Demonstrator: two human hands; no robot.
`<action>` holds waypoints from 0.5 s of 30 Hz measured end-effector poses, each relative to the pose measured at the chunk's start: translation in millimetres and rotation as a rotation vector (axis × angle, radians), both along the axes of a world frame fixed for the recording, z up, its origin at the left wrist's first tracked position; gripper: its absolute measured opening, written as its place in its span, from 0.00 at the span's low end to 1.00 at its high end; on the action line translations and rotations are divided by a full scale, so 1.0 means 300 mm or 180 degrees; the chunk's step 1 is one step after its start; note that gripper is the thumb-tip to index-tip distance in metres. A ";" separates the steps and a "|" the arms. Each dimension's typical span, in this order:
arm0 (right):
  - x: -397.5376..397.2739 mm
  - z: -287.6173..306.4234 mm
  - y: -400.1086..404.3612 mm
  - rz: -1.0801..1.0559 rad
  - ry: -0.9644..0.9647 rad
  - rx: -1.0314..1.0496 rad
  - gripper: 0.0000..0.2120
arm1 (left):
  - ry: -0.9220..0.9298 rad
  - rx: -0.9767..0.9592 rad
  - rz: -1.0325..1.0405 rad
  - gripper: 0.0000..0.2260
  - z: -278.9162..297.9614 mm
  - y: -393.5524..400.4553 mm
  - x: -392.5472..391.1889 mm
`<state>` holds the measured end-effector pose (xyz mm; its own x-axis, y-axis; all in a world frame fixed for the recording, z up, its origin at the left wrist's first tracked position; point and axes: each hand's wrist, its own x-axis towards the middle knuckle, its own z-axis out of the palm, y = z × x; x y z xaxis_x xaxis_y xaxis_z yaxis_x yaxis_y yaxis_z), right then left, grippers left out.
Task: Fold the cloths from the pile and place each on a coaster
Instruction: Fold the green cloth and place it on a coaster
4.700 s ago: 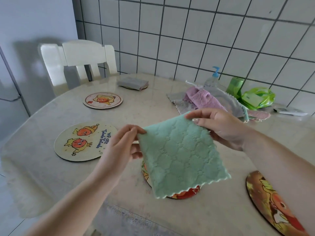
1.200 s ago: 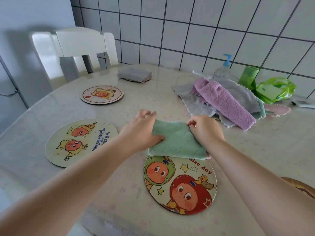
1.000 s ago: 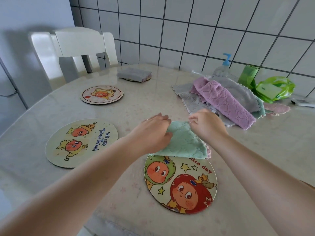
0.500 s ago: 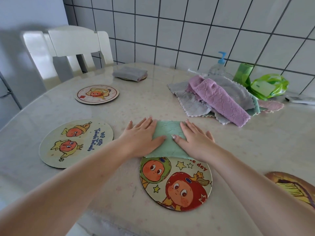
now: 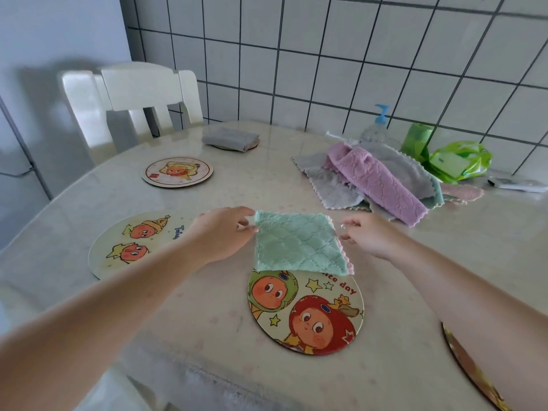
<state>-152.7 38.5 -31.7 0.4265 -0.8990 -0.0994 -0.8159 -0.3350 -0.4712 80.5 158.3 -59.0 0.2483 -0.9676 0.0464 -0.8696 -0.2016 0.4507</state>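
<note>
A folded green cloth (image 5: 296,244) lies on the table, its near edge over the top of a round cartoon coaster (image 5: 308,315). My left hand (image 5: 219,232) pinches the cloth's far left corner. My right hand (image 5: 366,234) hovers with fingers apart just beside its right corner. The pile of cloths (image 5: 376,176), purple, grey and pink, sits behind on the right. A folded grey cloth (image 5: 229,138) rests on a small coaster at the far side. Bare coasters lie at the left (image 5: 133,241), farther back (image 5: 178,172), and at the right edge (image 5: 471,372), partly under my arm.
A white chair (image 5: 133,93) stands at the table's far left. By the tiled wall are a pump bottle (image 5: 378,126), green plastic bags (image 5: 456,161) and a white flat object (image 5: 516,183).
The cloth went from held up in the air to folded on the table. My hands pressed it flat, then slid apart to its far corners.
</note>
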 end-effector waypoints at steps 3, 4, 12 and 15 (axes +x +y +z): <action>0.025 -0.001 0.032 0.0102 -0.0141 0.0156 0.26 | 0.0284 0.0048 -0.0189 0.19 0.000 -0.005 -0.044; 0.033 -0.005 0.039 0.0141 -0.0189 0.0199 0.28 | 0.0190 0.0038 -0.0201 0.19 -0.001 -0.009 -0.055; 0.096 -0.008 0.080 -0.0188 -0.1465 0.0435 0.26 | 0.1336 -0.0570 0.0070 0.20 0.002 -0.024 -0.040; 0.147 0.013 0.087 -0.0245 -0.1948 0.0690 0.20 | 0.1848 -0.0688 0.0286 0.20 0.025 -0.026 0.015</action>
